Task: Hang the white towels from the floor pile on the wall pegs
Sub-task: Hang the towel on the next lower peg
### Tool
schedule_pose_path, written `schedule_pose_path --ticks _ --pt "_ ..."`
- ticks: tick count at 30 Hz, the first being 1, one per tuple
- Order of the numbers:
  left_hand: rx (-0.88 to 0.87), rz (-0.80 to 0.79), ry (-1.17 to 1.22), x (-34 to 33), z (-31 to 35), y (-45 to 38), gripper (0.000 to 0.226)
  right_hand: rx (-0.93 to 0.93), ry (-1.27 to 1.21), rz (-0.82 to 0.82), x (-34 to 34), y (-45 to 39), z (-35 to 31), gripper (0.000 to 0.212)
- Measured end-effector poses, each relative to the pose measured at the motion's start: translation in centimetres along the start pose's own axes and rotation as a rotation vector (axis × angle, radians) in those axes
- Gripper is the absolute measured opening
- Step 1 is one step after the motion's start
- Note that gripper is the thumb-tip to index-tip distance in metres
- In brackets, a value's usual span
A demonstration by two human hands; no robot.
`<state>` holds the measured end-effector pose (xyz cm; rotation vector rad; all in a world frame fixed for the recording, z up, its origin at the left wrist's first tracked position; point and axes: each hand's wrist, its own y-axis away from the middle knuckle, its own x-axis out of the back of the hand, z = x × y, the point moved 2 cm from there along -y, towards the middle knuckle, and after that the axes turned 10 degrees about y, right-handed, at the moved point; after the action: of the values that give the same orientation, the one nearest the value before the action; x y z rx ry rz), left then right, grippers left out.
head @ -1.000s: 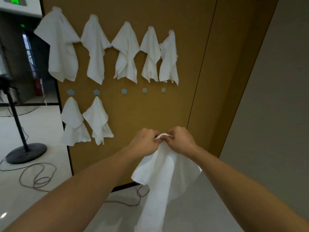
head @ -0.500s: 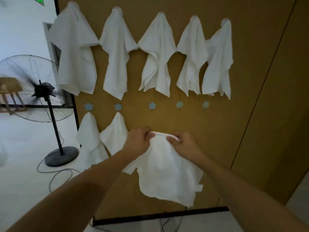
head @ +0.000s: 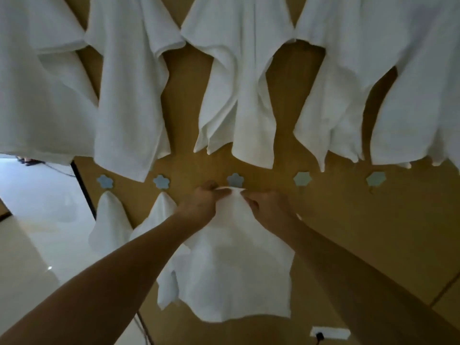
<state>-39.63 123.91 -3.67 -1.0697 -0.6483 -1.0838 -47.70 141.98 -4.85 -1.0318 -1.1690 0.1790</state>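
- Hands are meeting at the centre of the frame: the left hand (head: 202, 204) and the right hand (head: 267, 207) are both pinching the bunched top edge of a white cloth towel (head: 232, 265), fingers closed tight on the fabric.
- That gathered edge is sitting just below the middle pale-blue flower-shaped wall peg (head: 235, 180), touching or nearly touching it; I cannot tell which.
- Below the hands, the towel is draping down against the tan wooden wall panel (head: 348, 232).
- Two small white towels (head: 110, 225) are hanging at the lower left from pegs of the same row.
- Five larger white hanging towels (head: 239, 83) are filling the upper frame.
- Two blue pegs (head: 302, 178) at the right are standing bare.
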Motion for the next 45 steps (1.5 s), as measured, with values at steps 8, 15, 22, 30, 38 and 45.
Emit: schedule_pose_path --ticks 8,15,22,30,38,45 --pt "-0.103 0.182 0.042 -5.9 -3.8 -3.2 0.042 -0.174 -0.074 0.061 -9.2 0.6 3.4 0.021" --pt "0.075 0.349 0.55 -11.3 -3.6 -2.3 0.029 -0.609 -0.591 0.146 -13.6 3.4 -1.3 0.031" --pt "-0.006 0.224 0.403 -11.6 -5.4 -2.3 0.051 -0.546 -0.277 0.093 -12.3 4.5 -3.7 0.046" --pt "-0.186 0.026 0.042 -12.6 -9.7 0.5 0.028 -0.719 0.129 -0.143 -12.8 5.2 -6.0 0.02" --pt "-0.097 -0.003 0.111 -9.6 -11.7 1.8 0.021 -1.02 0.022 -0.479 -12.9 8.1 -9.3 0.048" --pt "-0.468 0.047 0.271 -6.3 -5.1 5.2 0.043 -1.093 0.13 -0.411 -6.1 11.4 -12.2 0.06"
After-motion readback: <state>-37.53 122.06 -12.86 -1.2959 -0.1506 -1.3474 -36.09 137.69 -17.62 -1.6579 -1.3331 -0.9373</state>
